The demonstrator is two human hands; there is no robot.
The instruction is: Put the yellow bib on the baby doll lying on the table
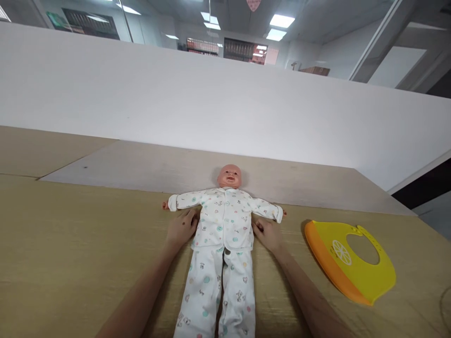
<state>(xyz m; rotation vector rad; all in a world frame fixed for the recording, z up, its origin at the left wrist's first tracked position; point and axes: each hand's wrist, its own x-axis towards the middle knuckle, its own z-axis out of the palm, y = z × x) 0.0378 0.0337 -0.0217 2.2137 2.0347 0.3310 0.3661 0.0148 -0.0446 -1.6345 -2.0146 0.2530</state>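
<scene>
Yellow bib (352, 263) beside doll (221, 225); left hand (181, 228), right hand (269, 233) flank torso.

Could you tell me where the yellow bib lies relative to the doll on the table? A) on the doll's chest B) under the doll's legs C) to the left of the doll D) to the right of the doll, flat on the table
D: the yellow bib lies on the table off to the right of the doll, apart from it, beyond the right hand resting at the doll's side.
</scene>
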